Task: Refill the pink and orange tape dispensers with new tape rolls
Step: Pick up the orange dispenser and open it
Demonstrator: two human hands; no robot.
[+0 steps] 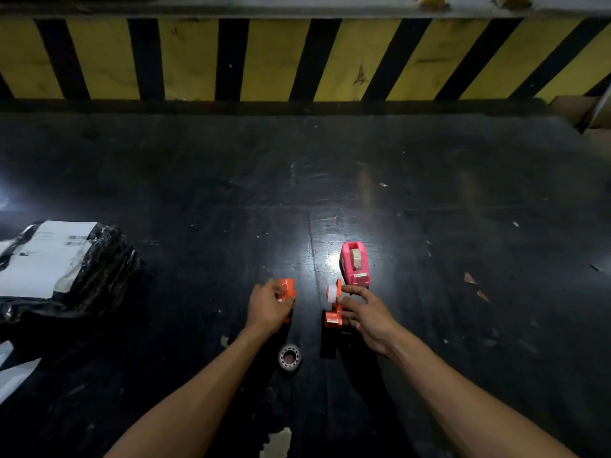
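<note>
The pink tape dispenser [354,264] stands upright on the dark table with a roll of tape inside it. The orange dispenser is in two pieces. My left hand [268,308] grips one orange piece [286,289]. My right hand [365,312] holds the other orange piece [334,312], which carries a white spool [332,293], just below the pink dispenser. A loose roll of clear tape [290,357] lies on the table between my forearms, nearer my left arm.
A black plastic-wrapped parcel [109,259] with a white label lies at the left. A yellow and black striped barrier [297,61] runs along the table's far edge. A cardboard box corner [575,110] shows at far right. Paper scraps dot the table.
</note>
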